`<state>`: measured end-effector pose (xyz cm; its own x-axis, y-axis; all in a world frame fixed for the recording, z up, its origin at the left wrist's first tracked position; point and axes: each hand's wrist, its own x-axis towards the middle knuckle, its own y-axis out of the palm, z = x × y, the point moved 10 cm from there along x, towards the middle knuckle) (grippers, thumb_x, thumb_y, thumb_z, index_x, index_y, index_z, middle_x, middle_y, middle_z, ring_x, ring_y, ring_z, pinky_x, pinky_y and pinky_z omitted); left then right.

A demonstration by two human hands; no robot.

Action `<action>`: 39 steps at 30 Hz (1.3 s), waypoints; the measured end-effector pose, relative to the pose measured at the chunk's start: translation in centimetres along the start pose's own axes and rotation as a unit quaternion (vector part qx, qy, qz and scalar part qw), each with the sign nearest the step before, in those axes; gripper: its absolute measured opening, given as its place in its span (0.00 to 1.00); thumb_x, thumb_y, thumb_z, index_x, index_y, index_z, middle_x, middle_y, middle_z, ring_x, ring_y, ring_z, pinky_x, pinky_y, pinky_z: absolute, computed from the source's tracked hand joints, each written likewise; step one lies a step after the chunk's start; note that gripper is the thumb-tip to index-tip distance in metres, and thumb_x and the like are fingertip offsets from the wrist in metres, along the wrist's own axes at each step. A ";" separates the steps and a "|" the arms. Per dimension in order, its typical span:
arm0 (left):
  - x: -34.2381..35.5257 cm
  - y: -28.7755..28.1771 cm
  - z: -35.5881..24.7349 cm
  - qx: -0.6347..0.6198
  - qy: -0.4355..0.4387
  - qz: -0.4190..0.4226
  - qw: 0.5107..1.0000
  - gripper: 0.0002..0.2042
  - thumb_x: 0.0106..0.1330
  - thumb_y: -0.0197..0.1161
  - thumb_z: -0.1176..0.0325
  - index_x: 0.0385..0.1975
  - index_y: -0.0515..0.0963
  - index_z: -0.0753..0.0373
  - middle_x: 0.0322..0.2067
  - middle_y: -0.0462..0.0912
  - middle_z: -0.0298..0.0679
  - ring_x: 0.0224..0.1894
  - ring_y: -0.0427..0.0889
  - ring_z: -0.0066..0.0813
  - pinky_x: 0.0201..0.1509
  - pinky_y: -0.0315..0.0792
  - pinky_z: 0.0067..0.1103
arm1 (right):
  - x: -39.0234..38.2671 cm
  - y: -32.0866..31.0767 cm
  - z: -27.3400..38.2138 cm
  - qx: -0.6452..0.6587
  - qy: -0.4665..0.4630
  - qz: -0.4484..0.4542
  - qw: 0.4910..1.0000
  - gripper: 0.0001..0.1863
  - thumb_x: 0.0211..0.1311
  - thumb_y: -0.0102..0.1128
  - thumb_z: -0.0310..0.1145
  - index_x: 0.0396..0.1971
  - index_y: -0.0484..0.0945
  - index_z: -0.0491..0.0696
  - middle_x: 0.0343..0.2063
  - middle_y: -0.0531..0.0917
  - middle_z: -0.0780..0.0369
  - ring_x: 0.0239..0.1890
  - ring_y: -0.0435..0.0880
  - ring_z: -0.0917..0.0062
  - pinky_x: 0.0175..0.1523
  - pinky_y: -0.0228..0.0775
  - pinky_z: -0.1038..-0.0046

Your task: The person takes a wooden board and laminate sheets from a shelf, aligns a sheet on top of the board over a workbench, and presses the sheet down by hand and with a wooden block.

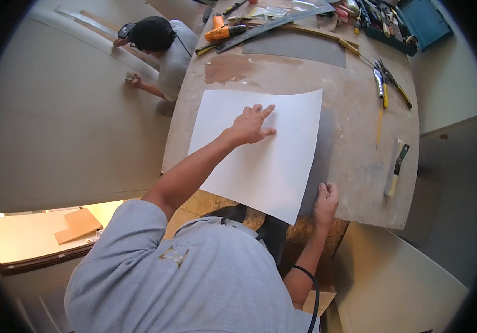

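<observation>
A large white sheet (260, 161) lies on the worktable, its near edge hanging past the table's front. My left hand (254, 125) rests on its upper middle with the fingers spread. Under the white sheet, and showing along its right side, is a thin dark grey sheet (322, 139). At the near right corner my right hand (326, 205) is closed on the grey sheet's edge, thumb on top and fingers mostly hidden.
Along the table's (355, 161) far side lie an orange cordless drill (221, 29), a metal square (277, 25) and a toolbox (388, 22). Snips (395, 83), a utility knife (379, 83), a pencil (379, 127) and a brush (396, 169) lie right. Another person (166, 55) works at the left.
</observation>
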<state>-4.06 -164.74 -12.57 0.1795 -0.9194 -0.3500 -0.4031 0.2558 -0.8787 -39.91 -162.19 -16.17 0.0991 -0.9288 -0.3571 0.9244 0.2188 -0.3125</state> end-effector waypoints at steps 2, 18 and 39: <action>0.8 -1.0 1.3 0.045 -0.010 -0.044 0.998 0.46 0.60 0.62 0.31 0.74 0.62 0.51 0.72 0.60 0.56 0.71 0.60 0.57 0.72 0.58 0.46 | -0.7 0.0 -2.2 0.047 0.018 0.024 0.998 0.14 0.72 0.56 0.32 0.49 0.77 0.37 0.37 0.83 0.60 0.38 0.80 0.77 0.44 0.71 0.72; 3.9 -4.0 9.1 0.106 0.062 -0.285 0.951 0.31 0.70 0.53 0.40 0.60 0.74 0.61 0.59 0.75 0.54 0.64 0.69 0.51 0.71 0.56 0.41 | -11.8 12.6 -3.1 0.540 0.019 0.000 0.841 0.15 0.70 0.55 0.22 0.55 0.76 0.42 0.50 0.80 0.59 0.54 0.79 0.69 0.60 0.71 0.65; 3.5 -5.3 11.7 -0.109 0.040 -0.304 0.946 0.20 0.71 0.53 0.49 0.54 0.76 0.54 0.56 0.76 0.46 0.62 0.71 0.47 0.68 0.59 0.39 | -14.0 12.4 -4.4 0.302 -0.036 -0.149 0.941 0.17 0.74 0.55 0.28 0.58 0.72 0.36 0.55 0.78 0.58 0.55 0.77 0.72 0.63 0.68 0.71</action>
<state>9.23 -165.86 -12.95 0.3723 -0.8986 0.2323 -0.4239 -0.3873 -0.8187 -31.40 -145.20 -18.92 -0.1939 -0.9447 -0.2644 0.9536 -0.2448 0.1750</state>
